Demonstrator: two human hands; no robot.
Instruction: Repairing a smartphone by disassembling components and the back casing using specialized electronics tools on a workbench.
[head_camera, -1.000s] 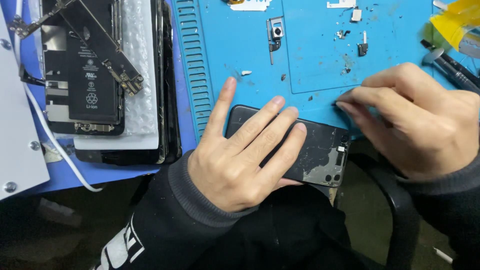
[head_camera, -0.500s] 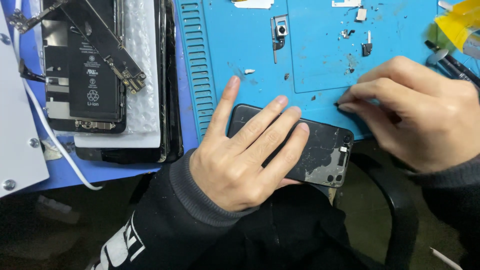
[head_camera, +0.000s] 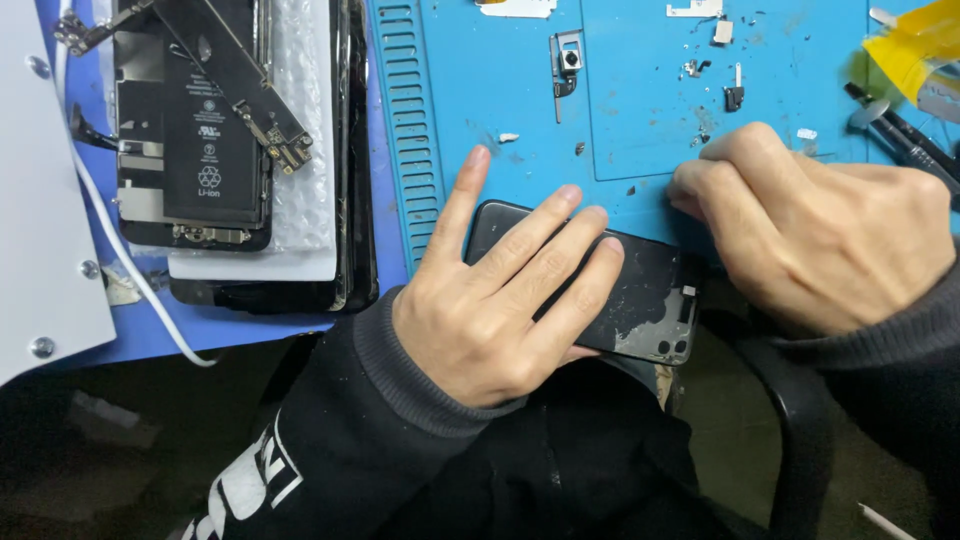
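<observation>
Left hand (head_camera: 500, 310) spread flat on a black phone back (head_camera: 640, 300), hiding most of it.
Right hand (head_camera: 820, 225) curled at the phone's far corner; its grip cannot be told; a camera module (head_camera: 568, 62) lies beyond.

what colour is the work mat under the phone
Blue ribbed rubber work mat, seen in the head view.

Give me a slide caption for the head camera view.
Left hand flat on a black phone housing on a blue mat; right hand fingertips at its edge.

Both bare hands emerge from dark sweatshirt sleeves with ribbed grey cuffs, the left sleeve apparently white-printed.
</observation>
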